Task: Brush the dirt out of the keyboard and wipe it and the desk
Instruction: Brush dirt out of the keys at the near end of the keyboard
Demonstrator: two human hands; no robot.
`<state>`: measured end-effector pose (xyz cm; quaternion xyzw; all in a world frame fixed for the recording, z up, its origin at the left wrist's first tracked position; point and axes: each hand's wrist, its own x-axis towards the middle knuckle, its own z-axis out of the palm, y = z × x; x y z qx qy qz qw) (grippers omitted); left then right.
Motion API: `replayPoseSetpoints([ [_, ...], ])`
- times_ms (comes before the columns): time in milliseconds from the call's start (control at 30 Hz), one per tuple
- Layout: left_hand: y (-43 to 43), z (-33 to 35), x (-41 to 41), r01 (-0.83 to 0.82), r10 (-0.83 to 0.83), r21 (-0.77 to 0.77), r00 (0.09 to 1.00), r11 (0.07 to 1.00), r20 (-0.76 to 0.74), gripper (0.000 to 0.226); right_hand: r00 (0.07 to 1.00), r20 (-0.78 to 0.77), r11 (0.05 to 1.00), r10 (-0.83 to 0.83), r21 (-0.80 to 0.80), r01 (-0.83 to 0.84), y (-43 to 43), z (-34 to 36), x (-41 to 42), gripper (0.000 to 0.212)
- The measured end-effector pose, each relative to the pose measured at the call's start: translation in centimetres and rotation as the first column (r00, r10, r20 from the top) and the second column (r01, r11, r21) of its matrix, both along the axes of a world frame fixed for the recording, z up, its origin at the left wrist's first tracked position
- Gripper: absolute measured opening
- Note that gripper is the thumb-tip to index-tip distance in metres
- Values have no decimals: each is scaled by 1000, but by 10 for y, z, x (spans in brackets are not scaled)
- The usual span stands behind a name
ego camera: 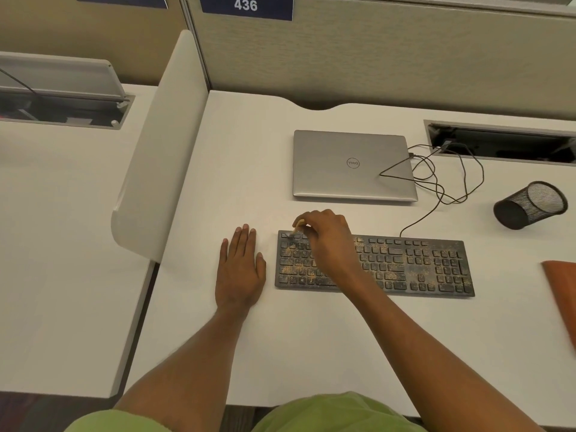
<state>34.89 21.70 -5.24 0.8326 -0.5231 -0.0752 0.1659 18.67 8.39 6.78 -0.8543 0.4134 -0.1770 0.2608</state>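
Note:
A black keyboard (405,266) lies on the white desk (249,169), its keys speckled with yellowish-brown dirt. My right hand (327,241) is over the keyboard's left part and grips a small brush (296,229) with a pale handle; its grey bristles touch the top-left keys. My left hand (240,266) lies flat on the desk just left of the keyboard, fingers straight and holding nothing. An orange cloth (561,291) lies at the desk's right edge, partly cut off by the frame.
A closed silver laptop (352,165) sits behind the keyboard, with a tangled black cable (448,179) running to a desk cable slot (501,145). A black mesh pen cup (530,205) lies on its side at the right. A white divider panel (159,151) stands on the left.

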Motion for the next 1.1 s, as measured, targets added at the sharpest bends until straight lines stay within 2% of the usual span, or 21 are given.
replayPoseSetpoints([
  [100, 0, 0, 0, -2, 2, 0, 1000, 1000, 4, 63, 1000, -12, 999, -17, 51, 18, 1, -4, -4, 15],
  [200, 0, 0, 0, 2, -2, 9, 1000, 1000, 5, 63, 990, 89, 992, -105, 79, 98, 1, -2, -3, 15],
  [300, 0, 0, 0, 1, -1, 13, 1000, 1000, 2, 63, 977, 156, 990, -142, 43, 137, 2, 1, -1, 14],
  [533, 0, -2, 1, 1, -1, -4, 1000, 1000, 1, 62, 1000, 9, 998, -27, 57, 26, 4, -7, -3, 16],
  [733, 0, -2, 1, 2, -2, 6, 1000, 1000, 2, 63, 981, 134, 990, -142, 41, 138, 2, -4, -8, 14],
  [967, 0, -1, 0, -4, 4, -1, 1000, 1000, 9, 63, 994, 81, 996, -74, 63, 69, 1, -10, -14, 18],
  [1100, 0, -1, 0, -4, 4, 1, 1000, 1000, 12, 63, 977, 157, 990, -142, 47, 137, 2, -8, -14, 15],
])
